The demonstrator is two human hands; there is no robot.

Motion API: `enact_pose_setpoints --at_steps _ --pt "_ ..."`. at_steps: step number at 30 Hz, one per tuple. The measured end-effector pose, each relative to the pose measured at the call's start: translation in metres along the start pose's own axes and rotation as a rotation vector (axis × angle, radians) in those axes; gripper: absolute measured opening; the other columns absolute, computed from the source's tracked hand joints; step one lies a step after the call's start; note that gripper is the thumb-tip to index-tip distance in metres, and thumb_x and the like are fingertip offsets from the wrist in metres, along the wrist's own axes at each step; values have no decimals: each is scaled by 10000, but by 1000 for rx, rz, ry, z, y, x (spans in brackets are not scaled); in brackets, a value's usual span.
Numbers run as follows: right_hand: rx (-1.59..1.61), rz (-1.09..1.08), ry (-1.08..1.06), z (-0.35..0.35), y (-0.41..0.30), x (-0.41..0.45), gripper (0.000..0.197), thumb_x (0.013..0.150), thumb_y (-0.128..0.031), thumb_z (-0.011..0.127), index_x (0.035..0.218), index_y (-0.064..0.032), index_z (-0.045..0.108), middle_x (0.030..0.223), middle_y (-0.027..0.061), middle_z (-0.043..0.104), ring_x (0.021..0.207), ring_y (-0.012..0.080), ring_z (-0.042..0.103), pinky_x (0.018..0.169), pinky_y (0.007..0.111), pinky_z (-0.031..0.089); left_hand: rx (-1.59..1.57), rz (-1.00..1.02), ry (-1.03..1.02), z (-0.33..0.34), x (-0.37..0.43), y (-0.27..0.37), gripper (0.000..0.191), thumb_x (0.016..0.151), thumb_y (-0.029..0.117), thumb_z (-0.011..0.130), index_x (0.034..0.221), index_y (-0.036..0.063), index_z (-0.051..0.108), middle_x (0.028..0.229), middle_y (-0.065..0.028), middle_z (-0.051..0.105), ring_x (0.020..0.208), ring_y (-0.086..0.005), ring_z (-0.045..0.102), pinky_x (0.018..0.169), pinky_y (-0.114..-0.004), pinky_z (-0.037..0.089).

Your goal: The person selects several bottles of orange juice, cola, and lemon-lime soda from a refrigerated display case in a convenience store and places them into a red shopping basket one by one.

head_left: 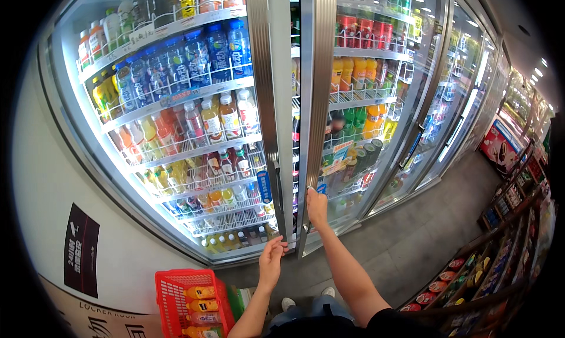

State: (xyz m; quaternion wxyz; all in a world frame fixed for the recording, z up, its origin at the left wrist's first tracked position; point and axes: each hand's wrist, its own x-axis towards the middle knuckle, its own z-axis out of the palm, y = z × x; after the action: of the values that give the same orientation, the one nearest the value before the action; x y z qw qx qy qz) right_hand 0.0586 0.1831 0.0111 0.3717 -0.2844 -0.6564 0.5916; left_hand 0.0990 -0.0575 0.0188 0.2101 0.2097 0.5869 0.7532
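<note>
My right hand (317, 208) grips the handle of a glass cooler door (320, 95), which stands slightly ajar. Through this door's glass show shelves of red cans, orange drinks and green bottles. My left hand (273, 257) is raised near the lower edge of the closed left cooler door (260, 73), fingers loosely curled, with nothing seen in it. Behind the left door, blue-capped drink bottles (196, 58) and other bottled drinks fill several shelves. A red plastic basket (185, 274) with several bottles of orange and pink drinks (201, 305) stands at the lower left.
More glass-door coolers (446, 86) run away to the right. A low shelf rack (468, 249) of packaged goods, with round-lidded tubs (426, 298), stands at the lower right. Grey floor tiles (397, 245) lie between. A dark sign (81, 252) is on the left wall.
</note>
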Motion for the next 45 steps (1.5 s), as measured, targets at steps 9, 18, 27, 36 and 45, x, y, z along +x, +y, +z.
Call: enact_pose_setpoints --at_steps 9,18,27,36,45 --pt "51 -3 -31 -59 -15 -49 535 936 -365 513 540 -10 452 484 12 397 480 107 379 477 347 297 8 16 98 19 -51 11 286 1013 162 484 1259 43 567 1066 -58 649 908 -116 595 818 -258 465" --pt "297 114 -75 -154 -33 -120 465 945 -293 540 535 -115 417 514 -55 377 452 54 354 418 266 249 51 98 57 73 -85 9 292 1017 176 479 1261 36 559 1075 -66 648 922 -127 601 828 -267 467" --pt "289 122 118 -269 -53 -178 389 909 -248 531 575 -136 365 538 -66 304 485 52 292 477 252 243 4 -5 -89 158 -136 -31 295 1012 155 493 1265 20 557 1065 -74 651 920 -116 591 827 -253 460" --pt "-241 -132 634 -348 -66 -243 334 941 -238 518 1113 48 536 1035 162 575 941 289 524 849 401 411 -11 2 -307 235 -147 -15 287 1016 153 479 1266 36 558 1061 -61 633 925 -116 574 839 -259 451" --pt "-357 -513 466 -281 -61 -280 663 874 -85 571 1456 49 284 1529 230 269 1419 374 266 1163 431 189 -12 15 -234 215 -140 -30 293 1013 173 490 1271 48 551 1078 -66 645 943 -135 600 848 -275 480"
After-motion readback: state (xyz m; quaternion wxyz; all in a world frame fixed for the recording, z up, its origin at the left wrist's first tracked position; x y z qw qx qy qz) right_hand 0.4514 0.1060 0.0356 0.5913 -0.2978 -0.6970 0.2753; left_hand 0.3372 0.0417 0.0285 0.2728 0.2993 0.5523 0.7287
